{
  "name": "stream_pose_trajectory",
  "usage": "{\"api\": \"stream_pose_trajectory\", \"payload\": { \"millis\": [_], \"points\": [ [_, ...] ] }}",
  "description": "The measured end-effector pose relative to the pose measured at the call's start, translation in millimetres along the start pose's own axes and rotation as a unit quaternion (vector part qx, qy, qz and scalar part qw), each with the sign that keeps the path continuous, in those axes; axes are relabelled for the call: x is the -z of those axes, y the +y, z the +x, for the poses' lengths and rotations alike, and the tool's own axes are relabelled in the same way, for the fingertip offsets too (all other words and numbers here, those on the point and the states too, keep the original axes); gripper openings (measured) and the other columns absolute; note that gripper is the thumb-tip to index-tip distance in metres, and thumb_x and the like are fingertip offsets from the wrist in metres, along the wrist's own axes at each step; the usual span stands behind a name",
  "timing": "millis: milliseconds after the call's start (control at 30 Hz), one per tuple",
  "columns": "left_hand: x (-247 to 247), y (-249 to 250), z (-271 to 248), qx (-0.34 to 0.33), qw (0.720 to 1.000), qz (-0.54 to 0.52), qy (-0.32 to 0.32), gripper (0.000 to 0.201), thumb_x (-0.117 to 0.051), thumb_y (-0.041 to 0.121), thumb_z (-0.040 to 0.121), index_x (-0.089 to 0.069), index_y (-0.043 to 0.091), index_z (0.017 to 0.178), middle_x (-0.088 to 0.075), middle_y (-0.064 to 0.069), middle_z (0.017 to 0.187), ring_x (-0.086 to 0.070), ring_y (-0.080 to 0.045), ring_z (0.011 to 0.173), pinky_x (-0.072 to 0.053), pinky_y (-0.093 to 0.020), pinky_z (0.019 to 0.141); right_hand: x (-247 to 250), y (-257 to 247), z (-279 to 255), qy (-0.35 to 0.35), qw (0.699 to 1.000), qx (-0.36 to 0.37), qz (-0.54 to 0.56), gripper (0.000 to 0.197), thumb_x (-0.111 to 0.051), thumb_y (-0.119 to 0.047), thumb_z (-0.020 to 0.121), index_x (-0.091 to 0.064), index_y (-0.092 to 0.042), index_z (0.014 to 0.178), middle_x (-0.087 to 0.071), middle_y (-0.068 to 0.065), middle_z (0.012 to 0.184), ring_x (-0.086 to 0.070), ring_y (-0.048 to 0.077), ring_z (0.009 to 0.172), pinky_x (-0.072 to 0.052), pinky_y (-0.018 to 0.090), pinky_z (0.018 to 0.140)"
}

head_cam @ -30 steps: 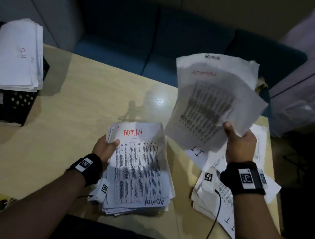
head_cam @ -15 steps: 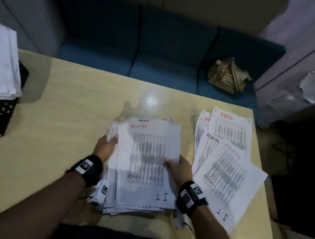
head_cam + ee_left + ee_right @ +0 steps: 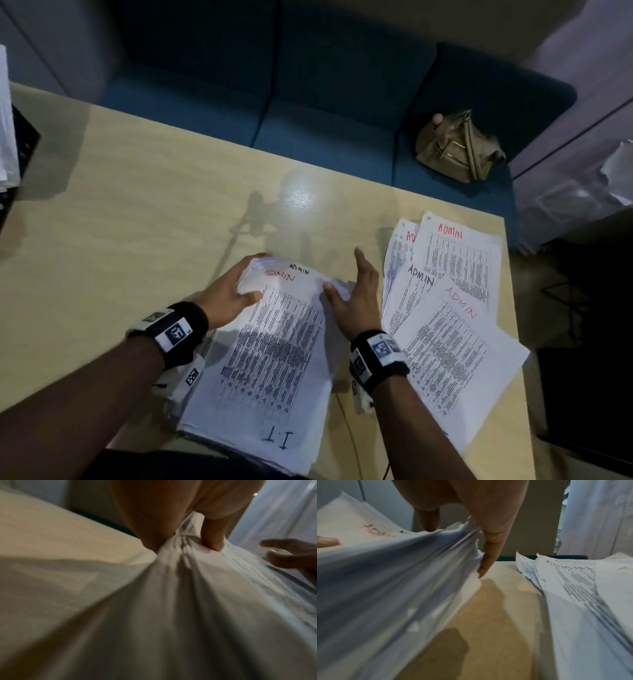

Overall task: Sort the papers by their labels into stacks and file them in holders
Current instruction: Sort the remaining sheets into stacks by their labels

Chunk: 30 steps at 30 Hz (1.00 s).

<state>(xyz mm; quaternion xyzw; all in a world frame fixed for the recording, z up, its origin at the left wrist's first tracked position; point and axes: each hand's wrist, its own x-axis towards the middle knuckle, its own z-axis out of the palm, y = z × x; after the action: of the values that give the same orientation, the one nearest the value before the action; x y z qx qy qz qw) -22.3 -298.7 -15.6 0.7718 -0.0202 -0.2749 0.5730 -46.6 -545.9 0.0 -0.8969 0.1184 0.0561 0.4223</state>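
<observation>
Far left edge: white papers [image 3: 5,137] on a black holder [image 3: 25,144]. Centre of the counter [image 3: 137,222]: thick paper stack [image 3: 274,359], top sheet marked ADMIN in red, I.T at the near end. Left hand [image 3: 227,296] grips the stack's far-left corner, fingers curled round the edge, thumb on top. Right hand [image 3: 356,301] is on the stack's right edge w/ fingers spread, thumb on top, fingertip against the side. Right of it: loose ADMIN sheets [image 3: 452,308] fanned out, overlapping. Beyond the counter, tan bag [image 3: 459,147] on a blue sofa [image 3: 308,102].
</observation>
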Motion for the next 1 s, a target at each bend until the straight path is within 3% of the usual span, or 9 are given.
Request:
{"api": "stream_pose_trajectory", "payload": {
  "millis": [67,133,233,400,533,633,767,867,1000],
  "points": [
    [-0.1,1.1,1.0,0.006,0.999,0.023,-0.021,0.068,-0.055,0.000,0.091,-0.038,0.050,0.134,-0.057,0.010,0.130,-0.057,-0.016,0.107,-0.044,-0.025,0.087,-0.4,-2.2,6.2,-0.053,0.998,-0.003,-0.039,0.062,-0.065,-0.028,0.087,-0.036,-0.030,0.142,-0.019,0.002,0.151,-0.043,0.017,0.122,-0.038,0.026,0.095],
    [0.8,2.6,2.1,0.024,0.999,0.021,-0.029,0.071,-0.050,-0.004,0.092,-0.039,0.056,0.129,-0.068,0.007,0.104,-0.053,-0.022,0.068,-0.042,-0.026,0.063,-6.1,-1.4,8.3,-0.086,0.993,0.000,-0.081,0.041,-0.064,-0.029,0.088,-0.054,-0.022,0.127,-0.028,0.005,0.147,-0.045,0.025,0.126,-0.037,0.025,0.097],
    [4.1,1.0,0.6,0.047,0.998,0.008,-0.032,0.078,-0.046,-0.011,0.088,-0.041,0.056,0.127,-0.065,0.005,0.068,-0.039,-0.013,0.047,-0.033,-0.023,0.045,-15.6,-0.5,7.6,-0.102,0.990,0.024,-0.091,0.040,-0.062,-0.027,0.089,-0.056,-0.014,0.126,-0.046,0.006,0.136,-0.046,0.024,0.124,-0.037,0.029,0.102],
    [5.9,-8.7,1.1,0.052,0.999,-0.008,-0.001,0.063,-0.060,0.001,0.088,-0.048,0.055,0.118,-0.064,-0.004,0.117,-0.065,-0.029,0.097,-0.052,-0.039,0.081,-22.9,4.4,15.5,-0.149,0.979,0.036,-0.134,0.037,-0.057,-0.031,0.093,-0.061,-0.011,0.124,-0.056,0.008,0.129,-0.048,0.026,0.120,-0.037,0.032,0.102],
    [-2.2,-18.4,-0.2,0.040,0.998,-0.010,0.042,0.080,-0.073,0.014,0.083,-0.028,0.055,0.136,-0.039,0.010,0.145,-0.042,-0.014,0.130,-0.037,-0.038,0.108,8.8,26.4,25.2,-0.057,0.994,0.013,-0.097,0.030,-0.055,-0.036,0.093,-0.069,-0.017,0.111,-0.064,0.003,0.123,-0.055,0.022,0.115,-0.043,0.040,0.102],
    [-4.8,-22.6,-4.8,0.088,0.996,0.015,0.014,0.068,-0.074,0.022,0.082,-0.032,0.044,0.132,-0.049,0.012,0.130,-0.046,-0.013,0.125,-0.038,-0.031,0.099,61.6,68.4,16.3,0.166,0.972,-0.148,-0.070,0.032,-0.062,-0.032,0.089,-0.064,-0.019,0.119,-0.059,0.007,0.129,-0.053,0.027,0.120,-0.040,0.041,0.105],
    [-11.2,-19.4,-9.3,0.123,0.992,0.036,-0.004,0.045,-0.065,0.024,0.089,-0.050,0.022,0.132,-0.062,0.001,0.114,-0.058,-0.018,0.104,-0.045,-0.025,0.077,114.0,138.2,-35.1,0.266,0.826,-0.482,-0.122,0.078,-0.071,-0.036,0.080,-0.033,-0.006,0.142,-0.030,0.018,0.148,-0.026,0.036,0.138,-0.024,0.055,0.109],
    [-14.3,-18.4,-2.3,0.121,0.991,0.043,0.028,0.043,-0.063,0.020,0.090,-0.052,0.015,0.131,-0.064,-0.002,0.113,-0.061,-0.022,0.105,-0.049,-0.032,0.082,117.2,159.3,-55.8,0.277,0.813,-0.508,-0.066,0.104,-0.080,-0.043,0.070,-0.020,-0.002,0.144,-0.032,0.025,0.143,-0.029,0.039,0.133,-0.027,0.054,0.105],
    [-23.1,-15.1,9.9,0.120,0.990,0.055,0.048,0.041,-0.064,0.019,0.090,-0.054,0.015,0.130,-0.065,-0.008,0.116,-0.061,-0.025,0.101,-0.048,-0.038,0.089,115.3,162.3,-54.9,0.277,0.833,-0.472,-0.078,0.110,-0.084,-0.040,0.065,-0.018,-0.005,0.145,-0.033,0.024,0.143,-0.031,0.041,0.131,-0.028,0.056,0.105]
  ]
}}
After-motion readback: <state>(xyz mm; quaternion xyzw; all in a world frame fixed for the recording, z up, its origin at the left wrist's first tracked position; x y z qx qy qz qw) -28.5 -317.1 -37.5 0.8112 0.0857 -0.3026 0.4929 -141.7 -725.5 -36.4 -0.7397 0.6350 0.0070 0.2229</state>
